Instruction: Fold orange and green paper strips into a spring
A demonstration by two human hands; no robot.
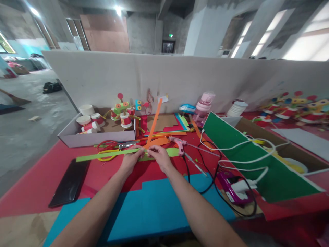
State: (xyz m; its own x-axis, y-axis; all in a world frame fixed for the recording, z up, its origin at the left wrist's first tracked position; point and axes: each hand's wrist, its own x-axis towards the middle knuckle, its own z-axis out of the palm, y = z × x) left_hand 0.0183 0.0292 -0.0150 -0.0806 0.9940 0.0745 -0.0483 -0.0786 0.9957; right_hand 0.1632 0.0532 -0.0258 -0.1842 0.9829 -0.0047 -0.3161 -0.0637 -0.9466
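Observation:
A long green paper strip (102,155) and an orange paper strip (155,121) meet at an angle between my hands. My left hand (132,158) is closed on the green strip close to where the two join; its free end stretches out to the left. With fingers pinched, my right hand (159,156) grips the joined ends, and the orange strip rises away from me. Just right of the hands lies a pink glue gun (180,144). Beyond my left hand are yellow-handled scissors (109,156), red-handled scissors (106,144) and pliers (128,144).
A black phone or tablet (69,183) lies left. A shallow box (97,140) holds paper cups and a cup figure. A green board (254,161) stands right, with white cables over it. A purple power strip (235,188) and black cords sit nearby. A white partition (180,79) closes the back.

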